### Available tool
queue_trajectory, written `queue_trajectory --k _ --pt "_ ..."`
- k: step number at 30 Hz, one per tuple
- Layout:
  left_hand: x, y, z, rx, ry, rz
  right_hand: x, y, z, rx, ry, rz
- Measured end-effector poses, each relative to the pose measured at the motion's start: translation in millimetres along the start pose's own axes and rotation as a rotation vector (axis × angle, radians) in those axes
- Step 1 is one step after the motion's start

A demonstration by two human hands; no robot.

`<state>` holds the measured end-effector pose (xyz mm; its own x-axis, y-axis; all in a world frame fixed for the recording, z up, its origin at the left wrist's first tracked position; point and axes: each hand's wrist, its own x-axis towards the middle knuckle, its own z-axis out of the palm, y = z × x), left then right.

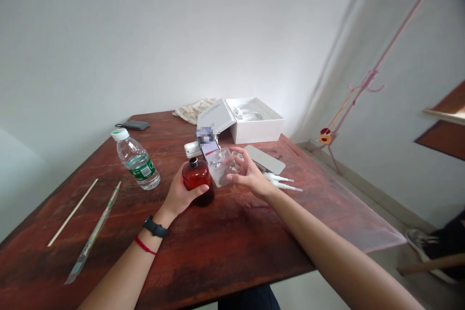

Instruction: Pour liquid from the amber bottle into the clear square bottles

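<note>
My left hand is wrapped round an amber bottle with an uncapped dark neck, upright at the table's middle. My right hand grips a clear square bottle from its right side, thumb in front and fingers behind. The clear bottle looks empty and leans slightly, close beside the amber one; whether they touch I cannot tell. Just beyond my right hand lie white pump heads. Behind the bottles a phone leans against a white case, its screen partly blurred.
A water bottle stands on the left of the wooden table, near a bare chopstick and a wrapped pair. An open white box, a cloth, a grey pouch and a silver flat device lie farther back.
</note>
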<state>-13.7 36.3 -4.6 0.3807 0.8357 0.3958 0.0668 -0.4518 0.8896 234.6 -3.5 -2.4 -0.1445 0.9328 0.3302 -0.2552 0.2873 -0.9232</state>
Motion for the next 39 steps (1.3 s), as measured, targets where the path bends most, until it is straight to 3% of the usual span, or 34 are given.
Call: queue_trajectory --k 15,24,31,39 --pt "8.1 -4.0 -5.3 0.158 0.509 0.081 -9.8 14.2 10.3 -0.168 -0.328 0.136" --pt "6.0 -0.1 -1.1 0.158 0.496 0.071 -13.3 13.1 13.7 -0.401 -0.366 0.106" --pt "5.4 2.0 -0.1 0.156 0.465 0.089 -12.4 13.8 10.7 -0.746 -0.361 0.021" --pt "4.7 1.3 -0.8 0.184 0.455 0.089 -11.1 12.5 11.0 -0.858 -0.410 0.009"
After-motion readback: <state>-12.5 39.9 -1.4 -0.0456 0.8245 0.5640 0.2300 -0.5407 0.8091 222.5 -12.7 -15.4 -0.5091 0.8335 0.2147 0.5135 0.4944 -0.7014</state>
